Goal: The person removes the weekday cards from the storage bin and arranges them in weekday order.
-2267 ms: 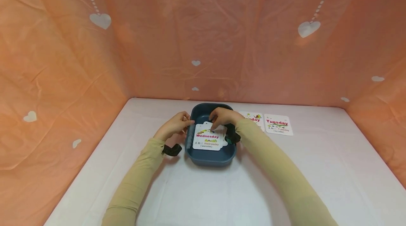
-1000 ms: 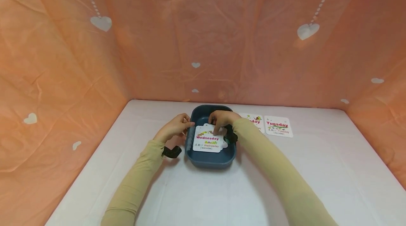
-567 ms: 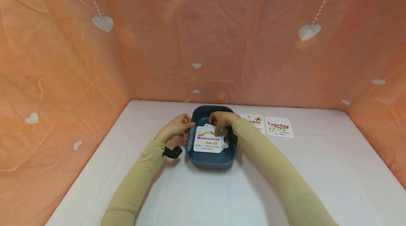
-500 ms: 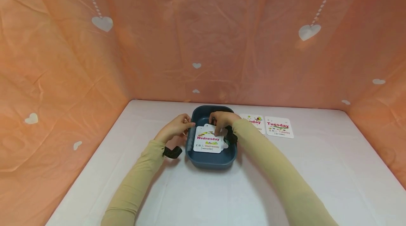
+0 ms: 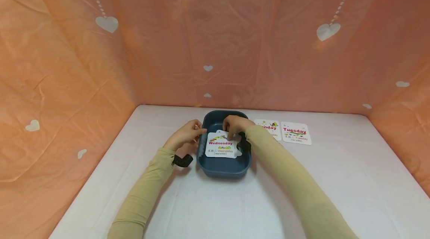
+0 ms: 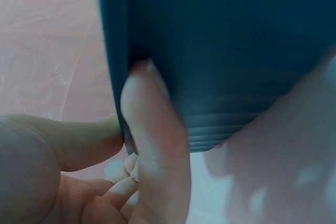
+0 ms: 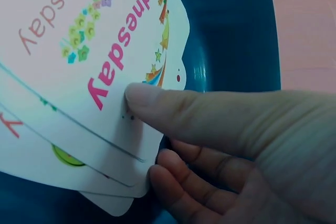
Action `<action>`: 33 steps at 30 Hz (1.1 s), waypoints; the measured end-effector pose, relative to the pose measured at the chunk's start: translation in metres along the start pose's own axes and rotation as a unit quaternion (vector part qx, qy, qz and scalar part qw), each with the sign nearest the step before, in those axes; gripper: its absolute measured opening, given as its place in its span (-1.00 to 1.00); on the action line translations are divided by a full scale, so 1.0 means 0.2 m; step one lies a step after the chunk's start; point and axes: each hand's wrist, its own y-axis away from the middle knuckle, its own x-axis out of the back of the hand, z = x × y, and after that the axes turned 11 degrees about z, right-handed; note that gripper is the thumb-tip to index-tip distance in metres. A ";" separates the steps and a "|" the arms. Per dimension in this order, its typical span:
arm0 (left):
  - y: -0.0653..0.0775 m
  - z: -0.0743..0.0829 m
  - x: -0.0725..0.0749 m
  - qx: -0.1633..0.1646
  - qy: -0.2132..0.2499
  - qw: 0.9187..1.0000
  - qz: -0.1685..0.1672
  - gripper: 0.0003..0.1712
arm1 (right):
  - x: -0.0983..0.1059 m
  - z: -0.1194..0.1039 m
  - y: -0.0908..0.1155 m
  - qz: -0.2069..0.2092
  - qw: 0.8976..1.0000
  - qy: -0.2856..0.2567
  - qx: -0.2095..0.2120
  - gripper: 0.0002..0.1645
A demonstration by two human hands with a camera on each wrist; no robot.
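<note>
A dark blue plastic tub [image 5: 221, 173] stands on the white table, holding a small stack of weekday cards [image 7: 31, 153]. On top lies the Wednesday card [image 5: 221, 145], white with magenta letters and small drawings. My right hand [image 5: 237, 124] reaches into the tub and pinches the Wednesday card at its far right edge. In the right wrist view its thumb [image 7: 157, 103] lies on the card face, the other fingers curled by the stack's edge; how many cards it grips cannot be told. My left hand [image 5: 184, 134] pinches the tub's left wall between thumb and finger.
A Tuesday card [image 5: 295, 133] lies face up on the table right of the tub. Between them is another card [image 5: 271, 127] ending in "nday", partly hidden behind the right wrist. Orange cloth [image 5: 215, 45] with white hearts walls the table at the back and sides.
The Wednesday card's near edge has shifted slightly away from me inside the tub. My right hand has barely moved; my left hand keeps its hold on the tub wall.
</note>
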 end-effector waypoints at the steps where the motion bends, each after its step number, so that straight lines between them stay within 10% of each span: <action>1: 0.00 0.00 0.00 0.000 0.001 1.000 0.000 -0.78 | 0.00 0.00 0.00 0.002 1.000 0.000 0.000 -0.60; 33: 0.00 0.00 -0.01 -0.001 -0.002 1.000 0.006 -0.80 | 0.03 -0.01 0.01 0.026 0.999 -0.003 0.020 -0.75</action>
